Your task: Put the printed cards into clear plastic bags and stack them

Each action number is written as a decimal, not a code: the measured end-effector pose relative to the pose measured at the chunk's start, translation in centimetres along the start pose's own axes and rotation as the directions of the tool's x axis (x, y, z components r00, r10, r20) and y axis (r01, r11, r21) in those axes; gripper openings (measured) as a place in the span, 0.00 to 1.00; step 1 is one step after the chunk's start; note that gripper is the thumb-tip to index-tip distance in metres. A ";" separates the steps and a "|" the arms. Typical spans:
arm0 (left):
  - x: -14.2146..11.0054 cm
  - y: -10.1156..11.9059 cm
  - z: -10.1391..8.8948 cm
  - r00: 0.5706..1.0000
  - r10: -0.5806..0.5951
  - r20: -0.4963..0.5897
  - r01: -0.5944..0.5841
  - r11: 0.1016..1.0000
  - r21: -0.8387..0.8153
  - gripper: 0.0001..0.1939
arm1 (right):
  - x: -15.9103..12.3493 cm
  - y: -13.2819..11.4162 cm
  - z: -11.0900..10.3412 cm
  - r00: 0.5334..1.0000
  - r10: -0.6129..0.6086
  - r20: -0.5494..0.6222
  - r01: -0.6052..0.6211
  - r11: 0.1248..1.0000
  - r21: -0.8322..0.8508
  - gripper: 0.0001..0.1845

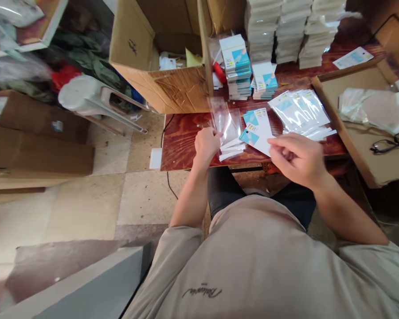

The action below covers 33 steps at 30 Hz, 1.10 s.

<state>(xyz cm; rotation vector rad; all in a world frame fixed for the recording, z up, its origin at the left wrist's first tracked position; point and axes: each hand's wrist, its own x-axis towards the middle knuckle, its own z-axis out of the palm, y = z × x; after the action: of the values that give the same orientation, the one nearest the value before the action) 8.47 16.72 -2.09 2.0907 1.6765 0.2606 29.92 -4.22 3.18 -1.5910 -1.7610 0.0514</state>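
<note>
My left hand [207, 145] is closed, its fingertips pinching the left edge of a clear plastic bag [221, 117]. More clear bags with white flap strips [232, 149] lie under and beside it on the red-brown table. The thumb and forefinger of my right hand [297, 157] are pressed together at the corner of a white and blue printed card [259, 139]. A second such card [262, 116] lies partly beneath that one. Just beyond my right hand rests a fanned pile of bagged cards [301, 110], glossy and overlapping.
Stacks of printed cards [237, 66] stand at the back beside an open cardboard box [173, 88]. Behind them rise tall piles of packed bags [262, 31]. A shallow cardboard tray [349, 146] at right holds plastic bags and eyeglasses [390, 142]. A white stool [81, 95] is on the left.
</note>
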 end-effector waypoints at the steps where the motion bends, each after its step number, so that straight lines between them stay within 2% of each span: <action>1: -0.1 0.0 -0.2 1.000 0.009 0.011 -0.009 1.000 0.019 0.13 | 0.5 0.8 0.2 0.998 0.006 0.055 -0.001 0.995 -0.098 0.14; 3: -0.4 0.1 -0.5 1.000 0.012 0.026 -0.013 0.998 0.056 0.16 | 1.3 2.2 0.9 0.975 0.045 0.216 0.024 0.953 -0.303 0.15; 6: -1.0 0.1 -0.6 0.999 0.025 -0.046 -0.023 0.999 0.044 0.19 | 2.1 3.7 1.9 0.881 0.127 0.455 0.111 0.881 -0.460 0.20; 8: -1.1 -0.1 -0.1 0.986 0.054 -0.160 -0.068 0.994 -0.084 0.17 | 2.1 3.9 2.3 0.809 0.167 0.564 0.158 0.862 -0.482 0.16; 10: -1.0 -0.2 0.8 0.976 0.028 -0.214 -0.105 0.929 -0.355 0.13 | 1.9 3.7 2.7 0.764 0.182 0.619 0.189 0.854 -0.485 0.15; 11: -0.8 -0.3 1.4 0.981 -0.012 -0.195 -0.091 0.854 -0.513 0.10 | 1.7 3.7 2.8 0.758 0.185 0.625 0.199 0.848 -0.492 0.15; 13: -0.4 -0.2 2.5 0.990 -0.096 -0.101 -0.012 0.661 -0.750 0.07 | 1.3 3.7 3.2 0.775 0.179 0.606 0.210 0.832 -0.514 0.16; 14: -0.2 -0.1 3.0 0.990 -0.127 -0.060 0.026 0.584 -0.811 0.07 | 1.2 3.9 3.3 0.789 0.174 0.589 0.208 0.827 -0.522 0.17; 16: 0.1 0.0 3.8 0.987 -0.158 -0.028 0.059 0.519 -0.852 0.08 | 0.9 4.5 3.3 0.819 0.149 0.555 0.196 0.836 -0.513 0.18; 18: 0.2 0.1 4.3 0.988 -0.155 -0.022 0.065 0.534 -0.843 0.10 | 1.0 5.3 2.9 0.869 0.153 0.471 0.117 0.860 -0.496 0.19; 20: 0.2 0.1 4.5 0.992 -0.128 0.003 0.074 0.559 -0.826 0.11 | 1.2 5.8 2.5 0.934 0.232 0.273 -0.088 0.887 -0.453 0.18; 21: 0.2 0.0 4.6 0.994 -0.108 0.019 0.077 0.562 -0.823 0.12 | 1.4 5.8 2.3 0.944 0.296 0.144 -0.225 0.898 -0.377 0.18; 22: 0.1 0.0 4.6 0.996 -0.085 0.033 0.075 0.558 -0.826 0.12 | 1.5 5.6 2.2 0.927 0.375 0.028 -0.357 0.901 -0.247 0.18; 23: 0.1 0.0 4.5 0.997 -0.059 0.039 0.065 0.545 -0.836 0.12 | 1.6 5.3 2.1 0.889 0.456 -0.041 -0.458 0.886 -0.072 0.20; 24: 0.0 0.0 4.4 0.999 -0.034 0.039 0.051 0.524 -0.850 0.12 | 1.6 4.9 2.1 0.845 0.532 -0.052 -0.524 0.844 0.115 0.22; 26: -0.1 0.0 4.1 1.000 0.003 0.024 0.020 0.452 -0.892 0.12 | 1.3 4.0 2.1 0.775 0.629 0.052 -0.591 0.695 0.409 0.27; 28: -0.3 -0.1 3.9 1.000 0.007 0.023 0.019 0.370 -0.929 0.14 | 0.6 3.1 2.1 0.734 0.647 0.207 -0.639 0.553 0.534 0.30; 30: -0.4 -0.1 4.0 0.999 -0.020 0.043 0.047 0.331 -0.942 0.16 | -0.3 2.7 2.1 0.705 0.608 0.365 -0.690 0.469 0.552 0.30; 33: -0.5 -0.1 4.4 0.994 -0.087 0.060 0.086 0.338 -0.937 0.18 | -1.3 2.8 2.3 0.661 0.506 0.554 -0.750 0.424 0.507 0.29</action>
<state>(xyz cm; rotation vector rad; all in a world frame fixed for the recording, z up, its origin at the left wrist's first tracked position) 10.13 15.31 -5.99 1.0564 1.1089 0.9508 31.00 -3.74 -0.51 -1.5738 -0.9653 1.2980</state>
